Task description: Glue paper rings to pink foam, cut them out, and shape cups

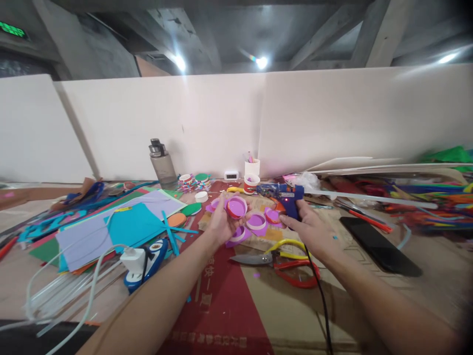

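My left hand [220, 224] grips a small round paper cup-like ring [237, 207], purple inside with a red and white rim, tilted towards me. A blue hot glue gun [290, 204] is in my right hand [312, 227]; its nozzle points left, just past the held ring, and a long clear glue stick [369, 198] sticks out of its back. Close below my hands, several rings sit on purple paper pieces, one of them a white ring [256, 221]. Scissors [273, 259] with yellow and red handles lie open in front of them.
Coloured paper sheets [136, 227] and a blue power strip [155, 259] with a white plug lie left. A grey bottle [162, 165], a small clock [231, 175] and a pencil cup [252, 167] stand at the back. A black phone [377, 246] lies right. The gun's cord [323, 301] runs towards me.
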Action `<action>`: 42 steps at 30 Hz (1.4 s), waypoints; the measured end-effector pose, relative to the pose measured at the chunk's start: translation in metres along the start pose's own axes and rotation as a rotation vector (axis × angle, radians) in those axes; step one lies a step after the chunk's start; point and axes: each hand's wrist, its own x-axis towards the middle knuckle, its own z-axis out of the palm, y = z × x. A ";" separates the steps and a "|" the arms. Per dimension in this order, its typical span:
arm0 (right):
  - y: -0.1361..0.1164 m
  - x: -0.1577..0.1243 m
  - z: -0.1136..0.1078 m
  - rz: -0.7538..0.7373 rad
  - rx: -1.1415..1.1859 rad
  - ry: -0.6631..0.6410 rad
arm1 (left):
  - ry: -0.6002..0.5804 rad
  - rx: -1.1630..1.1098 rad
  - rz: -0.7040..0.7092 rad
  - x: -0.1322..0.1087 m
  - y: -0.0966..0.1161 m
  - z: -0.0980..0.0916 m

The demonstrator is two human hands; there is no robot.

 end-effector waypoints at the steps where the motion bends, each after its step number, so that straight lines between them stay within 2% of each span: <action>1: 0.001 -0.002 -0.001 0.031 -0.006 -0.002 | -0.013 0.008 0.003 0.000 -0.001 0.000; 4: 0.002 -0.008 -0.001 0.114 -0.028 -0.053 | -0.039 0.029 -0.007 0.001 -0.005 0.000; 6: 0.003 -0.012 -0.001 0.110 -0.044 -0.084 | -0.024 0.038 -0.034 0.000 -0.006 0.001; 10: 0.007 -0.019 0.001 -0.060 -0.211 -0.076 | 0.036 0.053 -0.117 -0.004 -0.006 0.006; 13: 0.005 -0.023 0.004 -0.156 -0.378 -0.109 | 0.022 0.050 -0.152 -0.007 -0.005 0.009; 19: 0.005 -0.025 0.006 -0.220 -0.504 -0.173 | -0.036 0.075 -0.174 -0.008 -0.009 0.006; 24: 0.010 -0.024 0.006 -0.260 -0.553 -0.153 | 0.047 0.156 -0.179 -0.006 -0.017 0.005; 28: 0.009 -0.024 0.006 -0.242 -0.540 -0.156 | 0.148 0.158 -0.179 -0.007 -0.018 0.010; 34: 0.011 -0.023 0.006 -0.206 -0.521 -0.178 | 0.090 0.066 -0.129 -0.009 -0.015 0.012; 38: 0.016 -0.023 0.007 -0.113 -0.524 -0.174 | 0.116 0.036 -0.108 -0.010 -0.016 0.013; 42: 0.019 -0.023 0.006 -0.108 -0.530 -0.149 | 0.182 0.059 0.022 -0.008 -0.016 0.014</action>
